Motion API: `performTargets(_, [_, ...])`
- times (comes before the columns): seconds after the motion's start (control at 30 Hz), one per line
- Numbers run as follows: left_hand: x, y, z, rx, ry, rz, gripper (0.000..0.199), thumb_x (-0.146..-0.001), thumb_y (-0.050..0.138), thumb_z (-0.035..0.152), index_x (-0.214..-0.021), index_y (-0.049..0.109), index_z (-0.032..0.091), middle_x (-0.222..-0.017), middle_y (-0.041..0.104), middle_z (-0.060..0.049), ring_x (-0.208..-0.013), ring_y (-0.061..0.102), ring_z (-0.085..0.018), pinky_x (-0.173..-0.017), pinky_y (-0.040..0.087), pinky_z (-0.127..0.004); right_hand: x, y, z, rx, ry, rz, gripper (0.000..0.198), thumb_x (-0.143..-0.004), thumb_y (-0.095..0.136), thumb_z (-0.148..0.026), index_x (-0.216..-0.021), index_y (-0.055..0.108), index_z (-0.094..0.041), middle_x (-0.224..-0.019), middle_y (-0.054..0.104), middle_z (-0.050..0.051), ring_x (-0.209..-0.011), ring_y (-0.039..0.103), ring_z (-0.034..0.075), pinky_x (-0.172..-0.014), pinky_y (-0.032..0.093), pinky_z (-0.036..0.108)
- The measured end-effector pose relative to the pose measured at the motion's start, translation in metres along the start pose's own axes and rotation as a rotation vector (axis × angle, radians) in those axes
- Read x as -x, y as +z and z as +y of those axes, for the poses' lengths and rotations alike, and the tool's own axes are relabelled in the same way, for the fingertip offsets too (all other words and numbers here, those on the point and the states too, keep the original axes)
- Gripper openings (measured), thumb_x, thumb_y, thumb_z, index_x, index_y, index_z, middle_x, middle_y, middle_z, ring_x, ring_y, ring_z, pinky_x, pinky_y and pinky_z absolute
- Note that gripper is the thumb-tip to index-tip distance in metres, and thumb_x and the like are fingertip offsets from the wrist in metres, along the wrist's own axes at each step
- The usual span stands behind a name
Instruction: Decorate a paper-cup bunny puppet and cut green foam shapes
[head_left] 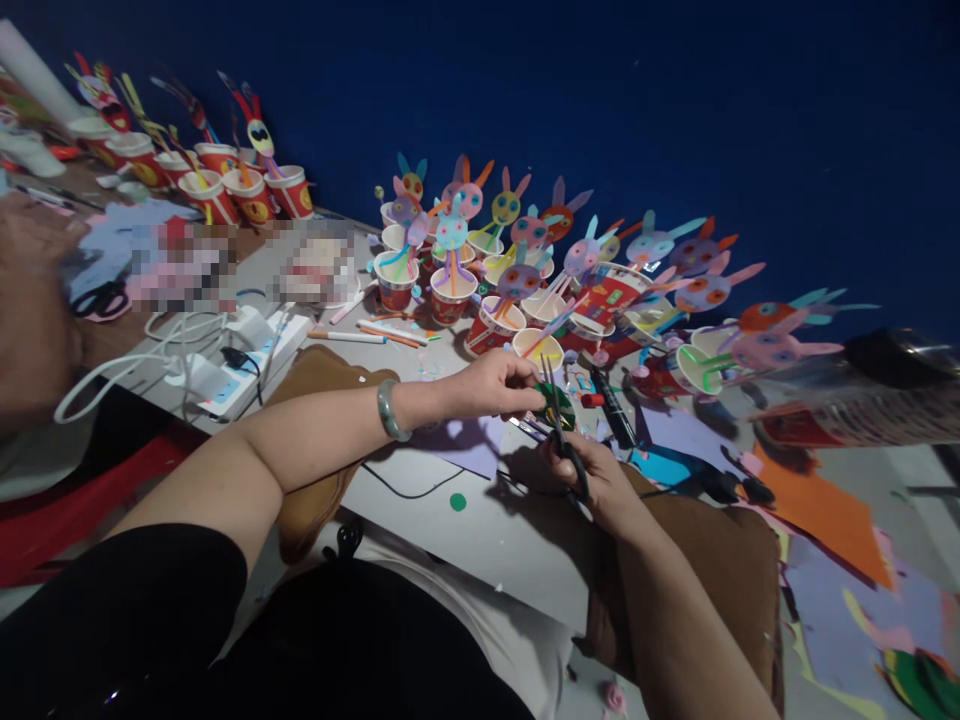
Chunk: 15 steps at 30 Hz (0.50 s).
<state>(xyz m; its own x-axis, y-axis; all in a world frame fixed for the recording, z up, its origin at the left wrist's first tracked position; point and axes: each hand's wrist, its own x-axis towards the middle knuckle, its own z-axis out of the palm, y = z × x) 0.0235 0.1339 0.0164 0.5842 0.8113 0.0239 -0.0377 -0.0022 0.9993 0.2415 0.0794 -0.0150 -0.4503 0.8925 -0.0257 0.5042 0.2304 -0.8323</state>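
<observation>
My left hand (501, 385), with a jade-green bangle (388, 410) on the wrist, pinches a piece of dark green paper (553, 408). Black-handled scissors (564, 448) are in my right hand (592, 478), fingers through the handle. Their blades point up and stand apart, beside the green paper. Whether the blades touch the paper I cannot tell. A small green paper disc (458, 502) lies on the white table (420, 520) nearer to me. Purple paper (469, 445) lies beneath my left forearm, and a black marker (615, 408) is just beyond my right hand.
Paper cups with rabbit-faced paper figures (452, 232) crowd the back of the table. More red cups (291, 192) stand at the far left. A white power strip (259, 365) with cables lies left. Orange paper (821, 510) and scraps cover the right. Another person's arm (37, 310) shows at left.
</observation>
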Motion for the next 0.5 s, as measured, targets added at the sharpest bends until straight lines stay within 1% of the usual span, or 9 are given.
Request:
performTargets(0.33, [-0.0003,-0.0001,-0.0033,0.023,0.055,0.026,0.015,-0.071,0.062,0.017,-0.059,0.054,0.014,-0.047,0.056,0.003,-0.044,0.049,-0.005,-0.045,0.034,-0.018,-0.0004,0.001,0.0036,-0.028,0.006,0.003,0.063,-0.077,0.051,-0.081,-0.066,0.051,-0.019,-0.063,0.047,0.0,-0.062,0.041,0.015,-0.057,0.033,0.028])
performTargets(0.5, [-0.0003,-0.0001,-0.0036,0.035,0.056,0.033,0.017,-0.072,0.062,0.018,-0.058,0.052,0.014,-0.047,0.055,0.004,-0.043,0.048,-0.005,-0.045,0.034,-0.017,-0.0005,0.0016,0.0042,-0.045,0.0,0.01,0.063,-0.076,0.051,-0.082,-0.065,0.05,-0.019,-0.063,0.046,-0.001,-0.061,0.04,0.014,-0.057,0.032,0.028])
